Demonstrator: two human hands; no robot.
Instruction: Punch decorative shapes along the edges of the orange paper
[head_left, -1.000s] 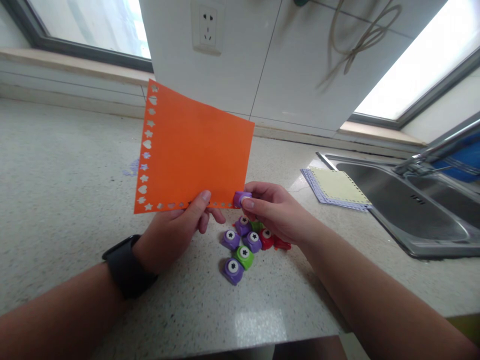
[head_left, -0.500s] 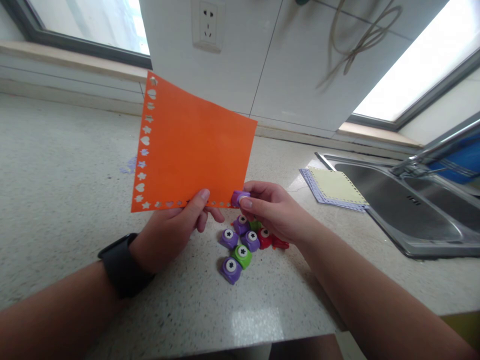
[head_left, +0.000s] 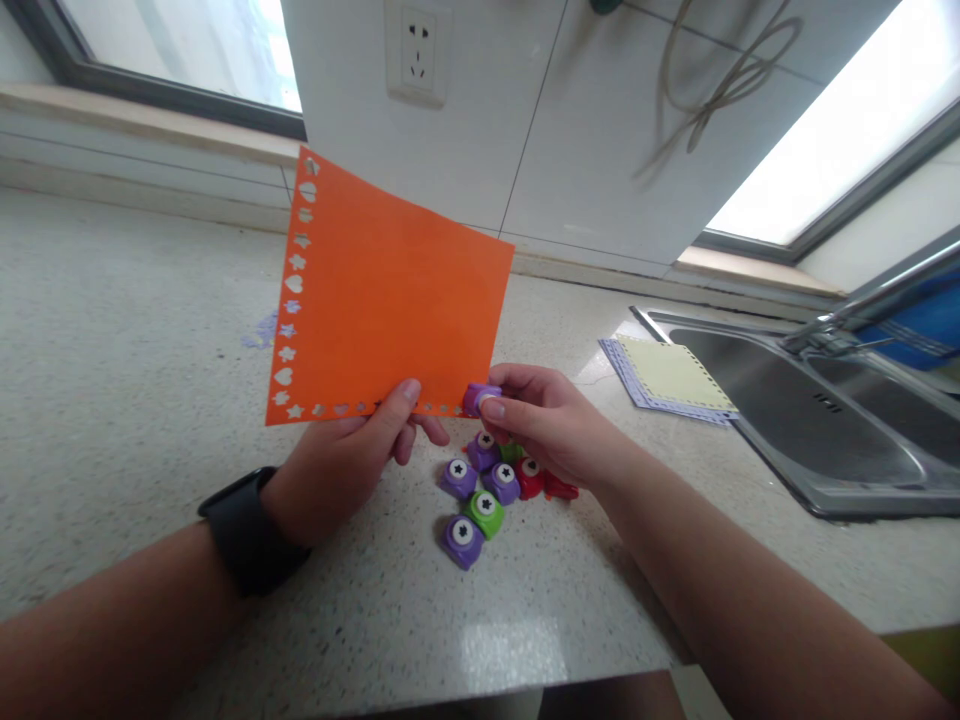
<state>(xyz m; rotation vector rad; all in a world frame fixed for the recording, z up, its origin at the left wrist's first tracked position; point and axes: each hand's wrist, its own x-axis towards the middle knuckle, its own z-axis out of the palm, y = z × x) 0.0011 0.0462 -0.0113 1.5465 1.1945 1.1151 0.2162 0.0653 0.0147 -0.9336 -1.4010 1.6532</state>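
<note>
An orange sheet of paper (head_left: 397, 290) stands raised above the counter, with shaped holes along its left and lower edges. My left hand (head_left: 367, 430) pinches its lower edge, thumb in front and fingers behind. At the sheet's lower right corner, my right hand (head_left: 540, 410) grips a purple craft punch (head_left: 480, 399) between thumb and fingers; the punch sits over the paper's edge. Below the hands lie several more small punches: purple ones (head_left: 463, 540), a green one (head_left: 485, 510) and a red one (head_left: 529, 476). Part of this group is hidden by my right hand.
A stack of cream and lilac sheets (head_left: 671, 375) with punched edges lies right of my hands, by the steel sink (head_left: 787, 400). Purple paper bits (head_left: 262, 330) lie behind the orange sheet on the speckled counter (head_left: 135, 400). A socket (head_left: 418, 50) is on the wall.
The orange sheet's left side has shifted very slightly to the right. Both hands keep their grips, and the punch stays at the lower right corner.
</note>
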